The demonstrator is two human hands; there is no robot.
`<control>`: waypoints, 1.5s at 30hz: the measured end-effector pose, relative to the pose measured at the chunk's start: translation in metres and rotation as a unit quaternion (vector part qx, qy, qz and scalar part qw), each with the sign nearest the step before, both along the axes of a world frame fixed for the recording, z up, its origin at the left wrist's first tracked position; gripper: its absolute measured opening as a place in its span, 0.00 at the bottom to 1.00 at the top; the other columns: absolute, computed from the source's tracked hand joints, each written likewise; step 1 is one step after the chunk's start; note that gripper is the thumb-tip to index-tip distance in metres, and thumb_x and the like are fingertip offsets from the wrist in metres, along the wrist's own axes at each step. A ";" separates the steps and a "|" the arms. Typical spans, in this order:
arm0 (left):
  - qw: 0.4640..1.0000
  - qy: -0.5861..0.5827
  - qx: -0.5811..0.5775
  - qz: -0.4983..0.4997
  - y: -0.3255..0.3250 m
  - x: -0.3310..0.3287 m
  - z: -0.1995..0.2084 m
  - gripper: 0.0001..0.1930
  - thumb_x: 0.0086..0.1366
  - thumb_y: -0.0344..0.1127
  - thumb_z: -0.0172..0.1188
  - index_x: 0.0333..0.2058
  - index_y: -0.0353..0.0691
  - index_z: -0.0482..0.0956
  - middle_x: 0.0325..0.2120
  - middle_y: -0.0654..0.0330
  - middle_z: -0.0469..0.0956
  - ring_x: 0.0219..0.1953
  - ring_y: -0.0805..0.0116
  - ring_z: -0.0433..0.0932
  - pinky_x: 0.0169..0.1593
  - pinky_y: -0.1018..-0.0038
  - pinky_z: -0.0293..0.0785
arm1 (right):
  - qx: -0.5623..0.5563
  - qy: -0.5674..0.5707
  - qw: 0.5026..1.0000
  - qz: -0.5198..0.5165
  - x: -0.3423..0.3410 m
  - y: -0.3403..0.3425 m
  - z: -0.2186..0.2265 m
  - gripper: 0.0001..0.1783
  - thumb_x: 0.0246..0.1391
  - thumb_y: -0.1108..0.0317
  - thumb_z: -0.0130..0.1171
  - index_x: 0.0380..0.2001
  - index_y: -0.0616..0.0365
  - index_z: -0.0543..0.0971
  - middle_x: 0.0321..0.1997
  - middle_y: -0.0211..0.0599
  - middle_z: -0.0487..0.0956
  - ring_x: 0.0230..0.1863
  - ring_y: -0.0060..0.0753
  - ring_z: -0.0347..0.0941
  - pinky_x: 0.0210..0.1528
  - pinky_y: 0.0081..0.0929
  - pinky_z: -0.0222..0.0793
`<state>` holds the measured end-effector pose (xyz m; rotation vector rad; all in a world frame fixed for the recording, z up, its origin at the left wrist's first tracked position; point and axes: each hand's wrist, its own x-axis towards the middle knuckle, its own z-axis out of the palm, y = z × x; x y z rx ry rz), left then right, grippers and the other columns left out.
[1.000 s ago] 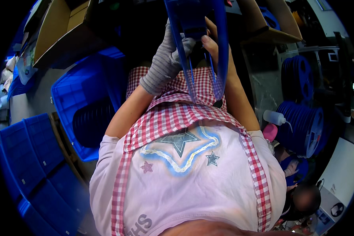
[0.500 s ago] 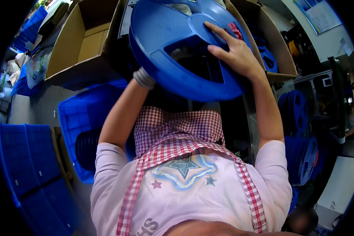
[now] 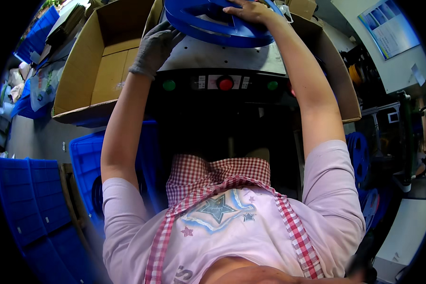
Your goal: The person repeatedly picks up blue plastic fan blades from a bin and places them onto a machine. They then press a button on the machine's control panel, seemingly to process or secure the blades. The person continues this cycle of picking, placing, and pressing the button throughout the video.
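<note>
A large blue plastic reel (image 3: 208, 34) with wide cut-outs is tilted over the metal top of a machine, its far side cut off by the upper edge of the view. My left hand (image 3: 155, 49), in a grey glove, grips the reel's left rim, its fingertips partly hidden there. My bare right hand (image 3: 252, 11) holds the reel from above near its hub, fingers pointing left. Below the reel, the machine's perforated metal plate (image 3: 201, 57) shows. Its front panel carries a red button (image 3: 225, 84) between a green button (image 3: 169, 85) and a second green button (image 3: 272, 85).
An open cardboard box (image 3: 106, 75) stands left of the machine, and another cardboard box (image 3: 338, 71) stands right. Blue plastic crates (image 3: 38, 203) are stacked at lower left, beside a blue bin (image 3: 87, 161). More blue reels (image 3: 359, 154) stand at the right.
The reel has moved forward, away from my body, and both arms have stretched out with it. The machine's plate and buttons have come into sight. My gloved left hand, hidden behind the reel before, now shows.
</note>
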<state>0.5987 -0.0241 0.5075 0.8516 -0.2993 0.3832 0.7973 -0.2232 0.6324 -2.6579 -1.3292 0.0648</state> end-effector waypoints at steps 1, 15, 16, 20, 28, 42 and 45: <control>0.999 0.017 -0.031 -0.007 -0.003 -0.010 0.004 0.22 0.61 0.19 0.43 0.56 0.24 0.61 0.50 0.46 0.70 0.54 0.55 0.71 0.61 0.63 0.67 | -0.006 0.024 1.000 0.005 -0.004 0.006 0.003 0.40 0.52 0.33 0.46 0.64 0.37 0.58 0.65 0.51 0.61 0.66 0.51 0.55 0.66 0.40 0.49; 0.995 0.093 -0.031 0.024 -0.049 -0.048 0.025 0.23 0.65 0.26 0.43 0.58 0.22 0.55 0.54 0.39 0.65 0.56 0.51 0.68 0.59 0.61 0.69 | 0.008 0.016 1.000 0.006 -0.025 -0.001 0.009 0.42 0.50 0.31 0.45 0.65 0.37 0.58 0.66 0.48 0.60 0.66 0.50 0.56 0.67 0.42 0.47; 0.994 0.099 -0.032 0.019 -0.055 -0.048 0.027 0.23 0.65 0.25 0.42 0.58 0.22 0.54 0.54 0.39 0.65 0.56 0.51 0.68 0.59 0.61 0.69 | -0.001 0.024 1.000 -0.011 -0.027 -0.006 0.014 0.42 0.50 0.31 0.45 0.64 0.37 0.58 0.65 0.49 0.61 0.66 0.50 0.56 0.67 0.42 0.47; 0.989 0.135 -0.053 0.016 -0.086 -0.052 0.036 0.24 0.65 0.26 0.43 0.58 0.23 0.53 0.55 0.40 0.64 0.58 0.49 0.66 0.61 0.61 0.65 | -0.025 -0.005 1.000 0.006 -0.031 -0.018 0.018 0.41 0.51 0.31 0.43 0.65 0.34 0.56 0.64 0.51 0.61 0.65 0.53 0.56 0.66 0.44 0.49; 0.692 0.169 0.576 0.402 -0.084 -0.102 0.031 0.28 0.58 0.36 0.60 0.57 0.36 0.65 0.48 0.48 0.72 0.50 0.55 0.72 0.54 0.64 0.70 | 0.152 -0.271 0.949 0.060 -0.012 -0.059 -0.010 0.35 0.54 0.43 0.51 0.56 0.57 0.68 0.56 0.55 0.70 0.56 0.55 0.67 0.57 0.39 0.63; 0.473 0.270 0.716 0.436 -0.065 -0.100 -0.008 0.41 0.51 0.44 0.67 0.61 0.41 0.58 0.51 0.46 0.68 0.53 0.47 0.67 0.56 0.57 0.65 | 0.192 -0.185 0.957 -0.115 -0.078 -0.203 -0.126 0.49 0.39 0.65 0.70 0.64 0.31 0.56 0.63 0.39 0.59 0.63 0.46 0.55 0.62 0.39 0.58; 0.471 0.238 0.725 0.443 -0.071 -0.102 -0.004 0.39 0.53 0.40 0.66 0.61 0.41 0.57 0.51 0.45 0.68 0.54 0.46 0.66 0.55 0.57 0.64 | 0.194 -0.137 0.968 -0.085 -0.069 -0.199 -0.128 0.46 0.39 0.64 0.70 0.63 0.34 0.59 0.60 0.40 0.62 0.63 0.44 0.56 0.61 0.37 0.59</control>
